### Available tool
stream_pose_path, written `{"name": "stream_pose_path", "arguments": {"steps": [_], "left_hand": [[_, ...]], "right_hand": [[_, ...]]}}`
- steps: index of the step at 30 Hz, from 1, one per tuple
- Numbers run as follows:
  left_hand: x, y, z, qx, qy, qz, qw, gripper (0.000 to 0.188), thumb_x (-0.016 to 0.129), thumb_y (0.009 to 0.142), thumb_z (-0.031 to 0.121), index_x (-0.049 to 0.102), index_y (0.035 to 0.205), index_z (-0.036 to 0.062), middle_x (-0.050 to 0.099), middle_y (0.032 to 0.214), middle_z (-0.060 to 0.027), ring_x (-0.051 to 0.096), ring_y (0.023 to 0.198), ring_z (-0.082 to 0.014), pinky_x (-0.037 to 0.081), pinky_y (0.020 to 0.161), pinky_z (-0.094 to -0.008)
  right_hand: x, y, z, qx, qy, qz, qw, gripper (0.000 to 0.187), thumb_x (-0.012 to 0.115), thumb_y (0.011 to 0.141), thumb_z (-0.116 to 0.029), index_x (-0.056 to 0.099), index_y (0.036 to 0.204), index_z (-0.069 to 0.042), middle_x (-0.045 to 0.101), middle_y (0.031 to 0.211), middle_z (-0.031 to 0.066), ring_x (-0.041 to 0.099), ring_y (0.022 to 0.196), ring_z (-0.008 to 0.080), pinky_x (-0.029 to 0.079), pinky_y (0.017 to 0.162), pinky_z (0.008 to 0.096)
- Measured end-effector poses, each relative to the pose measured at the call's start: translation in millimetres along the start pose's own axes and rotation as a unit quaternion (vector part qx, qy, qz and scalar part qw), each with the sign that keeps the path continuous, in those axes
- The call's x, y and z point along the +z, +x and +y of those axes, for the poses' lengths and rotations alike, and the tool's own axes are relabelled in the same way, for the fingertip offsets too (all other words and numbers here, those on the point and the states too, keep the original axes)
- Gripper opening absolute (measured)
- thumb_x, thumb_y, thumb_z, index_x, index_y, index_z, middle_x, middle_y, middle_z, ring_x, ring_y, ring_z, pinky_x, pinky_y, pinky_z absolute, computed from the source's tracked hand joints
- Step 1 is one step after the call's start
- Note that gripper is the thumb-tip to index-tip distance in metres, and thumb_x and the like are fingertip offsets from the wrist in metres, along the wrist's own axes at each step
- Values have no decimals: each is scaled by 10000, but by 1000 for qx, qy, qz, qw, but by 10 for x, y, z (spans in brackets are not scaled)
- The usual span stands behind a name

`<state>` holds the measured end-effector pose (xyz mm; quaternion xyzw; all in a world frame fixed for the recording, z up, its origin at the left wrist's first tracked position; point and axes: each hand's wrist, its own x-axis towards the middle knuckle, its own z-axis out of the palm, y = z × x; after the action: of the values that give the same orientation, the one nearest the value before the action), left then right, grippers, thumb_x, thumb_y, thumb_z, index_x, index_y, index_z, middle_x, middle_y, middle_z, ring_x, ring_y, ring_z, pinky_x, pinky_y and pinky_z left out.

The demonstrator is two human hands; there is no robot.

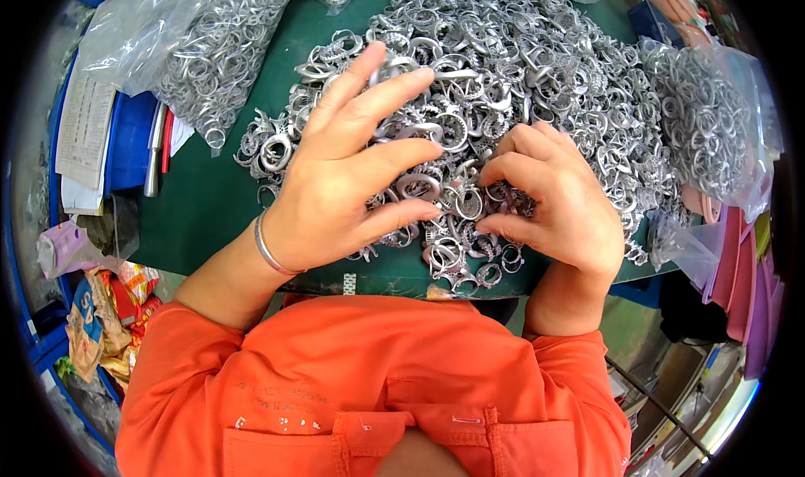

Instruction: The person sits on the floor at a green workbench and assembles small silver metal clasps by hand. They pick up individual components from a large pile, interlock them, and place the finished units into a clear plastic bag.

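Observation:
A broad heap of silver-grey metal rings (553, 54) is spread over the green tabletop in front of me. Over the near left part of it lies my left hand (344, 154), fingers spread wide, with nothing held in it. A thin metal bangle (267, 244) circles that wrist. My right hand (553, 196) bends over the heap's near edge, thumb and forefinger apart like a C and the other fingers curled. Rings show in that gap, but I see none gripped. Between the hands, several loose rings (453, 255) lie close to the table's front edge.
Clear plastic bags of rings stand at the back left (222, 54) and at the right (704, 116). On the left sit a blue bin (130, 142), papers (84, 129), a red pen (167, 142) and snack wrappers (105, 318). Pink and purple trays (738, 267) lean at the far right.

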<state>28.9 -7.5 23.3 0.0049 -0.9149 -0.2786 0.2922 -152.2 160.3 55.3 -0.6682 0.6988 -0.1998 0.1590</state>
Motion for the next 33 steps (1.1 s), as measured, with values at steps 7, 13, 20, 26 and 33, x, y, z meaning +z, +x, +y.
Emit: {"name": "stream_pose_path", "arguments": {"steps": [7, 13, 20, 26, 33], "left_hand": [[54, -15, -73, 10, 27, -7, 1000, 336, 824, 611, 137, 672, 907, 88, 494, 1362, -154, 369, 1327, -422, 324, 1070, -488], [76, -31, -17, -14, -24, 3, 1000, 353, 837, 624, 263, 693, 908, 111, 483, 1392, -146, 325, 1372, -412, 260, 1083, -556], [28, -46, -66, 30, -56, 53, 997, 280, 818, 662, 200, 679, 874, 82, 544, 1307, -176, 453, 1281, -382, 342, 1038, -504], [-4, -50, -25, 46, -59, 76, 994, 202, 766, 692, 48, 633, 844, 45, 612, 1080, -124, 575, 959, -278, 453, 848, -383], [-15, -82, -124, -20, -48, 163, 985, 228, 777, 729, 15, 604, 876, 15, 606, 992, -130, 599, 855, -220, 492, 731, -300]], "right_hand": [[65, 34, -31, -17, -18, 45, 999, 403, 812, 556, -132, 657, 927, -103, 538, 810, 46, 528, 806, 265, 418, 732, 368], [70, 59, -42, -71, 70, 78, 992, 421, 789, 573, -98, 654, 970, -70, 575, 846, 75, 558, 795, 279, 451, 729, 380], [236, 134, -178, -63, 321, 158, 932, 459, 770, 650, -35, 625, 1086, -25, 628, 996, 97, 613, 815, 203, 508, 673, 298], [439, 165, -176, -99, 267, 259, 923, 392, 765, 713, -17, 624, 1079, -20, 649, 1054, 125, 644, 866, 248, 525, 690, 298], [136, 53, -62, -161, 108, 37, 980, 292, 826, 640, -255, 666, 802, -72, 599, 876, 74, 589, 813, 265, 458, 712, 373]]}}
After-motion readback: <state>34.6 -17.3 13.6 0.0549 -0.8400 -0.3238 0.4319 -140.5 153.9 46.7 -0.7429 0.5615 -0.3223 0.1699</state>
